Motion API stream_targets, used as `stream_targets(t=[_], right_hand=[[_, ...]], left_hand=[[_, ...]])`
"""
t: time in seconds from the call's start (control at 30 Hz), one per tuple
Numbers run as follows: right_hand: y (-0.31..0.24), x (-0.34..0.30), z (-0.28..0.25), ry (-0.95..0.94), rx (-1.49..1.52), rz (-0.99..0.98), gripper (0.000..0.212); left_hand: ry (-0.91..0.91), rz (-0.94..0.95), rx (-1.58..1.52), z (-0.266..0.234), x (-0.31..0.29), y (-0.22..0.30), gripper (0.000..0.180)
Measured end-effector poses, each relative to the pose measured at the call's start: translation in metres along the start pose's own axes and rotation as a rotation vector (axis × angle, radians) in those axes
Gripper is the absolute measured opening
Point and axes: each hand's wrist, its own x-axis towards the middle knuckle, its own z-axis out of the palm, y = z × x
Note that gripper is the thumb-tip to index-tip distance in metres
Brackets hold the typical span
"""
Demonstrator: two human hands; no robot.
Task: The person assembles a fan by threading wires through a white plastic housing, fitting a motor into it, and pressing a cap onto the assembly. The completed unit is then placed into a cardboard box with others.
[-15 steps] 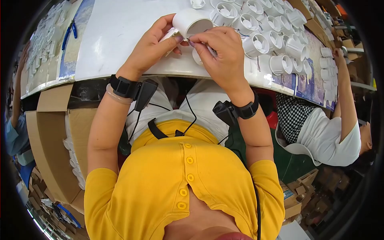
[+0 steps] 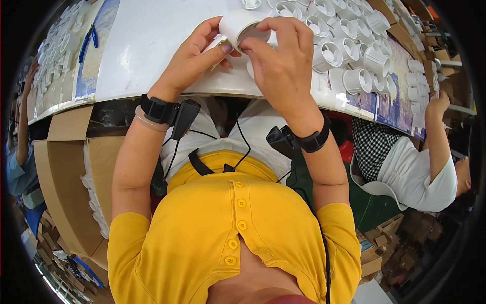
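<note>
A white round plastic housing (image 2: pixel 234 24) is held up over the near part of the table, its open end turned to the right. My left hand (image 2: pixel 190 58) is closed around its left side, with a small flat white piece (image 2: pixel 216 44) showing between thumb and palm. My right hand (image 2: pixel 283 61) grips the housing's rim, fingers on the upper edge and thumb at the opening. What lies inside the housing is hidden by the right fingers. Behind the right hand part of another white round piece (image 2: pixel 250 69) shows on the table.
Many white cup-shaped housings (image 2: pixel 328 54) with inner parts and thin wires crowd the table's right. Blue-handled pliers (image 2: pixel 88 41) lie at the left, by more white parts (image 2: pixel 55 53). An open cardboard box (image 2: pixel 68 187) stands below left. Co-workers sit at both sides, one in a white top (image 2: pixel 417 172).
My right hand has shifted from pinching at the housing's lower edge to gripping its rim, its fingers raised over the opening. The left hand stays put. The right co-worker's hand has moved lower.
</note>
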Motion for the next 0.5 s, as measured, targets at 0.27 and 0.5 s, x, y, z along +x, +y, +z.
stream_targets(t=[0.27,0.5], right_hand=[[-0.003,0.011,-0.005,-0.077,0.064,-0.02,0.014],[0.006,0.019,-0.002,-0.284,0.109,-0.059,0.01]], left_hand=[[-0.024,-0.033,-0.035,-0.001,-0.003,0.003,0.046],[-0.01,-0.034,0.0,-0.007,-0.002,-0.005,0.045]])
